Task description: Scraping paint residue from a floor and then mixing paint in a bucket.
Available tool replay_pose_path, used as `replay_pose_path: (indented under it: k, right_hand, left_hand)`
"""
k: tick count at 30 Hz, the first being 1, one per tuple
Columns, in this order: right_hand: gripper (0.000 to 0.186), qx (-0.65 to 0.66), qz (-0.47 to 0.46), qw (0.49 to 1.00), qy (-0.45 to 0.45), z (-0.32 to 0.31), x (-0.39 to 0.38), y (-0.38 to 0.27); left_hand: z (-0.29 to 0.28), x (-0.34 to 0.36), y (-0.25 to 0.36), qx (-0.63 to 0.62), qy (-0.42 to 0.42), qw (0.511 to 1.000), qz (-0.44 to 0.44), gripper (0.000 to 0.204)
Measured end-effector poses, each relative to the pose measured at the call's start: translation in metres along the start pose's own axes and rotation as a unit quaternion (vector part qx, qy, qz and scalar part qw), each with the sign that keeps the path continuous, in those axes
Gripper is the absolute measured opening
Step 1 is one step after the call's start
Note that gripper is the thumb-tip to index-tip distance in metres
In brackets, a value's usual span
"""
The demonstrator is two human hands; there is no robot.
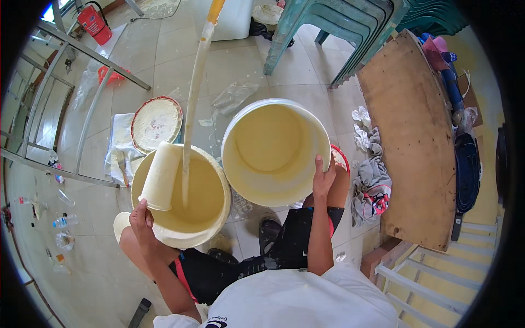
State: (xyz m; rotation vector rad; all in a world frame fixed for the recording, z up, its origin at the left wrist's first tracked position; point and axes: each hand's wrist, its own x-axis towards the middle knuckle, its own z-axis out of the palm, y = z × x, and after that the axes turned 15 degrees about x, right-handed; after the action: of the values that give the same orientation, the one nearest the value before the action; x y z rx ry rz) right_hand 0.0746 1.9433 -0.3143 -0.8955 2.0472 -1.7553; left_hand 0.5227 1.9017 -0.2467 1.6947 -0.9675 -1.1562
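Note:
My left hand [142,220] is closed on the lower rim of a cream-coated cylindrical container [162,177], tilted over the left bucket. That bucket [214,220] holds pale yellow liquid or paste; how deep is hard to tell. A long paste-coated pole [194,87], orange-yellow near its top, stands in it. My right hand [324,176] grips the right rim of a white bucket [229,143], fingers outside or over the edge. The white bucket leans with its mouth toward me, and its inside is coated pale yellow.
A red-rimmed round basin [157,124] crusted with white stands behind the left bucket. Metal scaffold bars [90,128] cross the left side. Stacked green chairs [333,27] stand far off. Grey rags [372,177] and a wooden board [413,147] lie right. A fire extinguisher [95,24] stands far left.

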Motion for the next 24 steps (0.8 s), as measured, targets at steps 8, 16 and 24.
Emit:
replay_pose_path:
  k: [8,16,24]
  right_hand:
    - [0.043,0.033,0.0,0.999,0.014,-0.01,-0.023,0.008]
    - [0.048,0.111,-0.023,0.993,0.039,-0.008,-0.04,0.012]
    - [0.053,0.118,0.006,0.99,0.082,-0.018,-0.053,0.036]
  left_hand:
    - [-0.001,-0.005,0.001,-0.008,0.01,1.0,-0.008,0.035]
    - [0.005,-0.004,0.006,-0.002,0.006,1.0,-0.018,0.034]
    - [0.008,0.0,0.002,-0.016,0.012,1.0,-0.014,0.035]
